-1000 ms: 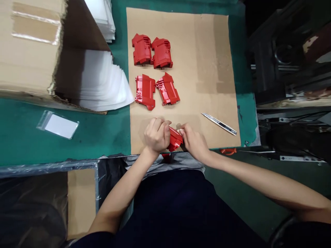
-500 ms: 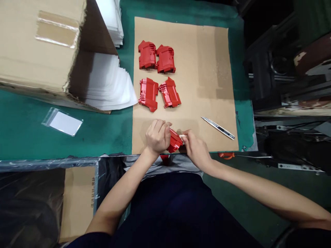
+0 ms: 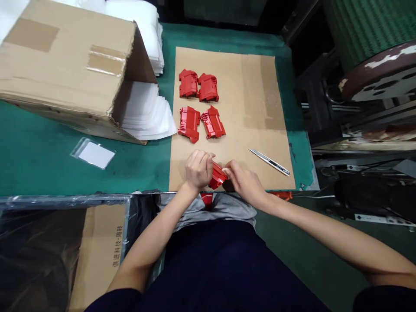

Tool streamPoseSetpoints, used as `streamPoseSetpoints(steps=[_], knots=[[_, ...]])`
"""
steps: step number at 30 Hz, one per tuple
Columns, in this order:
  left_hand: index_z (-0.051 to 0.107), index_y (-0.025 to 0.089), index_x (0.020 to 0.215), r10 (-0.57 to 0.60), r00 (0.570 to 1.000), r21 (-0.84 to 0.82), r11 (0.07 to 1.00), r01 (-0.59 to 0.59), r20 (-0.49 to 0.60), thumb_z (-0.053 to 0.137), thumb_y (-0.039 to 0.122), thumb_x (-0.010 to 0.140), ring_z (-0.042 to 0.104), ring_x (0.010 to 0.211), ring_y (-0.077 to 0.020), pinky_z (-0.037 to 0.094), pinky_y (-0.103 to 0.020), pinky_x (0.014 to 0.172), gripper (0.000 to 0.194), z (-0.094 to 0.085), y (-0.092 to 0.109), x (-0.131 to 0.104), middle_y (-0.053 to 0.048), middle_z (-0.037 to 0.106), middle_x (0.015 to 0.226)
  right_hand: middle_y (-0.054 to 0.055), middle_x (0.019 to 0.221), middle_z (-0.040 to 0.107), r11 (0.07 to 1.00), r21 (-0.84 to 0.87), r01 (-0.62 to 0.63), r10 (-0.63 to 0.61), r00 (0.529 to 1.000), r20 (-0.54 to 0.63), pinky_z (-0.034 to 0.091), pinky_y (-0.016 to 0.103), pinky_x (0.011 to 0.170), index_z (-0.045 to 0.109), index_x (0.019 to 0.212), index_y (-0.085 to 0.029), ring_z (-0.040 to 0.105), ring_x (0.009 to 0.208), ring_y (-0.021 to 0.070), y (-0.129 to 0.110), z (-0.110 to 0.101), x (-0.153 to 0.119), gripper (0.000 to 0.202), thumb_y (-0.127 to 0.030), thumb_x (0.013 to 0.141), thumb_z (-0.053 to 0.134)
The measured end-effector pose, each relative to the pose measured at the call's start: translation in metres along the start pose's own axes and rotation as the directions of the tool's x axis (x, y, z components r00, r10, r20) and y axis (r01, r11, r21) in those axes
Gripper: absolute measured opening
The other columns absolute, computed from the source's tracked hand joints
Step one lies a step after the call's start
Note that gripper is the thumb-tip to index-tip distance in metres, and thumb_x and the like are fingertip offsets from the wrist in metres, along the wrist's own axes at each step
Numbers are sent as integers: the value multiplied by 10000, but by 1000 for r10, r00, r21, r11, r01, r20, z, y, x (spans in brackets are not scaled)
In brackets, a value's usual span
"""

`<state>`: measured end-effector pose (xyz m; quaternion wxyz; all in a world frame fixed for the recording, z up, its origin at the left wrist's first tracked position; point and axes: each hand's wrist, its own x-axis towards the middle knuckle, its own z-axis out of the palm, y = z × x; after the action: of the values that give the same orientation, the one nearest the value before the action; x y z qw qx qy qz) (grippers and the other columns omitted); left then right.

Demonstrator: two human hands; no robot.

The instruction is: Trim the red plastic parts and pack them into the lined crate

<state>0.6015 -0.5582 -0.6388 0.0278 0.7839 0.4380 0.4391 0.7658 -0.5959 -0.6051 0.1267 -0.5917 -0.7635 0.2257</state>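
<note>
Near the front edge of the brown cardboard sheet [image 3: 240, 143], my left hand [image 3: 199, 169] is closed round a red plastic part [image 3: 217, 177]. My right hand [image 3: 242, 180] pinches a small whitish piece [image 3: 225, 169] against the right side of that part; what exactly it is cannot be made out. Beyond my hands lie other red parts in two rows: one at the back left [image 3: 188, 84], one beside it [image 3: 208, 88], one nearer [image 3: 189, 124] and one tilted [image 3: 213, 122]. A slim knife [image 3: 269, 162] rests on the sheet to the right.
An open cardboard box [image 3: 74, 65] with white foam sheets [image 3: 149, 112] stands at the left on the green table [image 3: 39, 151]. A clear bag with a white card [image 3: 93, 153] lies before it. Below the table's left front edge is a lined bin [image 3: 65, 200]. An orange-handled tool [image 3: 284, 196] is at the front edge.
The camera view has shifted, so the table and box appear farther right and lower. My hands keep their hold on the red part and the whitish piece, with only slight movement of the right fingers.
</note>
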Motion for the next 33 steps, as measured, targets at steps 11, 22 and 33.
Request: streamPoseSetpoints(steps=[11, 22, 33], knots=[[569, 165, 859, -26, 999, -6, 1000, 26, 24, 307, 149, 973, 528, 719, -194, 424, -330, 681, 286, 0, 0, -3, -88, 650, 775, 53, 777, 659, 977, 4, 214, -214, 975, -65, 357, 253, 578, 512, 912, -208, 604, 673, 173, -2, -6, -4, 260, -317, 1002, 294], [567, 173, 804, -18, 999, 24, 1000, 18, 28, 298, 162, 973, 527, 698, -195, 435, -340, 671, 318, 1, -1, -2, -77, 629, 730, 28, 755, 642, 966, 150, 208, -205, 978, -37, 401, 253, 590, 523, 923, -214, 584, 627, 159, 7, -12, -5, 216, -287, 990, 331], [573, 175, 823, -24, 999, 12, 1000, 24, 32, 303, 164, 972, 548, 723, -198, 432, -348, 681, 308, 0, 1, -2, -75, 621, 748, 40, 766, 638, 970, 215, 115, -120, 993, 8, 421, 279, 614, 527, 906, -223, 581, 641, 175, 5, -11, -4, 262, -341, 988, 307]])
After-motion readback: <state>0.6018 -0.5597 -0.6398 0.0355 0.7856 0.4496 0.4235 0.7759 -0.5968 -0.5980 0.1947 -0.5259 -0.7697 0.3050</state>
